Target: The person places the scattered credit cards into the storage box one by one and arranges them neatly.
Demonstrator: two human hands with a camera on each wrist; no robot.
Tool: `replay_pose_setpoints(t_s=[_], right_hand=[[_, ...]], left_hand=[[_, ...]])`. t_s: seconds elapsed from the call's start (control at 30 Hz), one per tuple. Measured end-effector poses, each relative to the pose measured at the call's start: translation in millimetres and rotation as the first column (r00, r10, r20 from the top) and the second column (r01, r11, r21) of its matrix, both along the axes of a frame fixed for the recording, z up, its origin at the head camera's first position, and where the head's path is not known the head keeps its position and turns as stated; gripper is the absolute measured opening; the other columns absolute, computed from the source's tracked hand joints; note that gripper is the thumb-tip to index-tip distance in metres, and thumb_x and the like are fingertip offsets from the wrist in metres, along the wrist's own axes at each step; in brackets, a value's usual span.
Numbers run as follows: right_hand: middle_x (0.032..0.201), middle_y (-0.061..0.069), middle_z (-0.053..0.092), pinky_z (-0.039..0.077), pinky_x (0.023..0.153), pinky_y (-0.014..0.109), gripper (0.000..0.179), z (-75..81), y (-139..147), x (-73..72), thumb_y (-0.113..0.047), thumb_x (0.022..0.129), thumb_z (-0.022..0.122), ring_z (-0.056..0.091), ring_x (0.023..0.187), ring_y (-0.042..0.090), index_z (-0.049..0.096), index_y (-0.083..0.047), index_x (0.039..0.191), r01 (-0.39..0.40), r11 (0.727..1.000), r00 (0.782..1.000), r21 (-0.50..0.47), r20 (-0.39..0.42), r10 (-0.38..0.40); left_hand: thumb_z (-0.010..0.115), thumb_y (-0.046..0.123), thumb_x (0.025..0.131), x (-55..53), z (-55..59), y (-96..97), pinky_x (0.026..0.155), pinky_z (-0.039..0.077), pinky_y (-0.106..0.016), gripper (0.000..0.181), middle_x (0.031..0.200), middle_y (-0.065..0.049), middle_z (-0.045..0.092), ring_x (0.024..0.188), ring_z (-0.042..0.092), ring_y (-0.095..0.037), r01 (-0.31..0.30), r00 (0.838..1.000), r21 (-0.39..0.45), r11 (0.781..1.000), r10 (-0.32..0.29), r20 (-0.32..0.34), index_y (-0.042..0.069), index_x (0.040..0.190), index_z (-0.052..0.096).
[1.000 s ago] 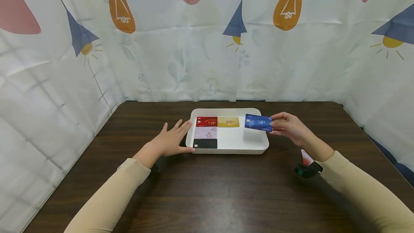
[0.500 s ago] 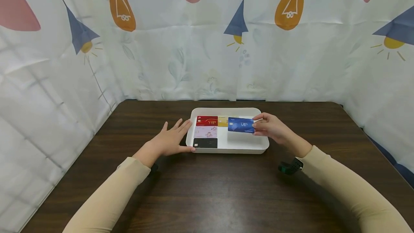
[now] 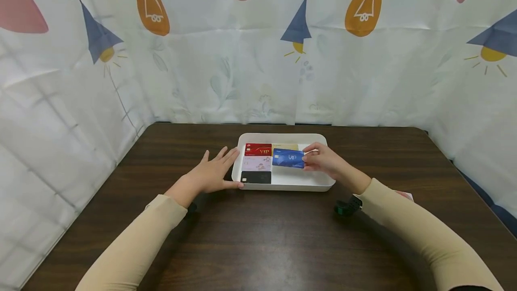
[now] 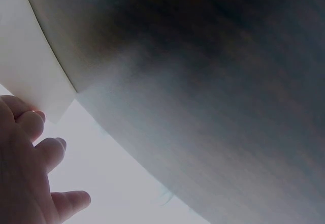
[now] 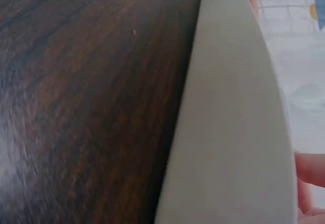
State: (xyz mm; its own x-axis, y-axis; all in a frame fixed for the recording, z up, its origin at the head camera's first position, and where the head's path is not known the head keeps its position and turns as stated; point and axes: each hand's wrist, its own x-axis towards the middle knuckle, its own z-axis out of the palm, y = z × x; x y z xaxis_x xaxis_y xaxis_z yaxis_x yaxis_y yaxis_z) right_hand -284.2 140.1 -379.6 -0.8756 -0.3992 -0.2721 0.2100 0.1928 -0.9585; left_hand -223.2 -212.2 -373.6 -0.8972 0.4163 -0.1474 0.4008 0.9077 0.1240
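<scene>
My right hand [image 3: 323,160] pinches the right edge of a blue VIP card [image 3: 288,158] over the middle of a white tray [image 3: 299,187]. The blue card partly covers a gold card [image 3: 286,146] behind it. Along the tray's left side lie a red VIP card [image 3: 258,149], a pale pink card [image 3: 256,163] and a black card [image 3: 256,177], one below another. With fingers spread, my left hand [image 3: 212,174] touches the tray's left edge. The left wrist view shows that hand [image 4: 25,158] against the tray wall [image 4: 35,56]; in the right wrist view the tray wall [image 5: 228,112] hides the card.
The tray stands near the back of a dark wooden table [image 3: 266,237]. Part of a reddish card [image 3: 405,195] shows from behind the right sleeve [image 3: 408,219]. A patterned curtain [image 3: 258,66] hangs beyond the table's back edge.
My right hand has carried the blue card leftward from the tray's right edge to its middle, over part of the gold card. The left hand has stayed at the tray's left edge.
</scene>
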Motion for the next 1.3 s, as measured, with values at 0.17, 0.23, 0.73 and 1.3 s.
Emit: replay_pose_setpoints(t_s=[0.17,0.23,0.73,1.3], right_hand=[[0.114,0.020,0.051,0.060,0.076,0.026,0.035,-0.9,-6,-2.0,0.004,0.104,0.054,0.060,0.085,0.017,0.039,0.008,0.135,0.029,1.000,0.999,0.004,0.018,-0.029],[0.117,0.022,0.050,0.060,0.076,0.026,0.036,-0.6,-8,-4.0,0.004,0.104,0.054,0.060,0.087,0.018,0.039,0.007,0.136,0.046,0.999,0.999,0.000,0.018,-0.046],[0.109,0.015,0.053,0.059,0.069,0.023,0.036,-12.7,-17,-12.1,0.003,0.103,0.055,0.063,0.079,0.015,0.039,0.006,0.136,0.114,0.993,0.990,0.042,0.072,-0.117],[0.105,0.018,0.054,0.059,0.069,0.024,0.035,-13.5,-22,-9.7,0.002,0.103,0.057,0.061,0.076,0.016,0.042,0.007,0.135,0.092,0.985,0.994,0.146,0.051,-0.101]], left_hand=[[0.060,0.074,0.089,-1.2,-0.8,0.2,0.114,0.005,-0.075,0.110,0.170,-0.011,0.016,0.155,0.011,-0.037,0.002,1.000,0.001,1.000,-0.002,0.003,0.009,0.165,0.014],[0.060,0.074,0.088,-1.5,-1.6,0.0,0.114,0.005,-0.075,0.111,0.170,-0.011,0.016,0.155,0.011,-0.037,0.002,1.000,0.001,1.000,-0.002,0.001,0.009,0.165,0.014],[0.060,0.074,0.088,-2.1,-0.8,0.7,0.114,0.006,-0.075,0.111,0.170,-0.011,0.016,0.155,0.011,-0.037,-0.002,1.000,-0.008,1.000,0.002,-0.006,0.009,0.166,0.014],[0.061,0.073,0.088,-0.7,-0.8,0.5,0.115,0.007,-0.074,0.110,0.170,-0.011,0.017,0.155,0.012,-0.037,-0.005,1.000,-0.010,1.000,0.005,0.001,0.009,0.165,0.015]])
